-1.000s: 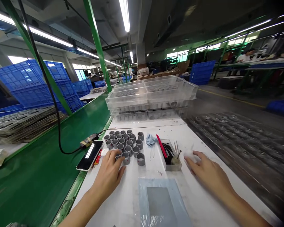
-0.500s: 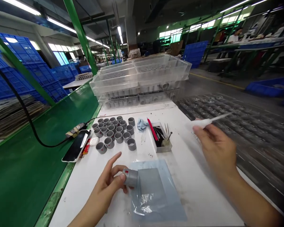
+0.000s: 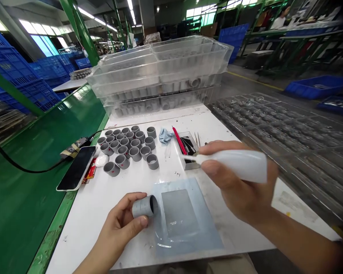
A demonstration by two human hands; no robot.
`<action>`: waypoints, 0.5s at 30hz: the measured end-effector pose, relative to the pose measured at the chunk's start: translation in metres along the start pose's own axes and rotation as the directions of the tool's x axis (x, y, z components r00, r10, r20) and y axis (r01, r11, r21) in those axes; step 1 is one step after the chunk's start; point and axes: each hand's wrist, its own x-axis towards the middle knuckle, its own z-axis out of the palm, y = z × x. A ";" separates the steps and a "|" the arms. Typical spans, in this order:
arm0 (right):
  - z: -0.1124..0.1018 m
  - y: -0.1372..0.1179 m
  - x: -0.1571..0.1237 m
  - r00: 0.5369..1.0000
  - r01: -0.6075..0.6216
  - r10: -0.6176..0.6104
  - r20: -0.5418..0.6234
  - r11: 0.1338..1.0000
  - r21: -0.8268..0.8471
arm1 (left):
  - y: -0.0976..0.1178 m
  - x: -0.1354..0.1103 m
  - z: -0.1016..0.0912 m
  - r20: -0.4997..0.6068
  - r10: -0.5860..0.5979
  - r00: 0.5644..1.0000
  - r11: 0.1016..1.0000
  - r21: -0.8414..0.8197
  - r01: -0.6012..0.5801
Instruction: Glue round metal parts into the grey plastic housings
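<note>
My left hand [image 3: 118,228] grips a short grey tube [image 3: 144,206] sideways, its open end facing right, just above the white table [image 3: 125,190]. My right hand [image 3: 240,190] is closed round a white squeeze bottle [image 3: 240,163], its nozzle pointing left toward the small clear tool box [image 3: 188,146]. Below both hands lies a clear plastic sheet with a grey pad [image 3: 180,211]. Several more grey tubes [image 3: 130,148] stand upright in a cluster further back on the table.
Stacked clear trays [image 3: 160,72] holding grey parts stand at the table's far end. A phone [image 3: 76,172] with a cable lies at the left edge beside the green conveyor [image 3: 31,182]. A red pen [image 3: 178,140] and blue cloth [image 3: 165,135] lie near the box. Moulded trays [image 3: 274,125] lie right.
My right hand lifted the white bottle from the table and brought it in toward the middle. My left hand picked a grey tube from the cluster and turned it sideways.
</note>
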 end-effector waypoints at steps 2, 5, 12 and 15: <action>0.013 0.002 0.001 0.997 -0.021 0.016 0.072 0.997 0.073 | 0.000 -0.001 0.001 -0.001 0.006 1.000 1.000 0.000 -0.006; 0.029 0.011 -0.006 0.973 0.030 -0.056 0.222 0.992 0.120 | 0.001 -0.001 0.002 0.047 0.007 0.999 1.000 0.007 -0.007; 0.038 0.029 -0.033 0.944 0.022 -0.041 0.329 0.998 0.061 | -0.001 -0.001 -0.003 0.135 -0.040 0.990 0.998 0.052 0.034; 0.039 0.028 -0.034 0.938 -0.014 0.000 0.346 0.999 0.038 | -0.001 -0.002 -0.002 0.123 -0.046 0.991 0.998 0.043 0.041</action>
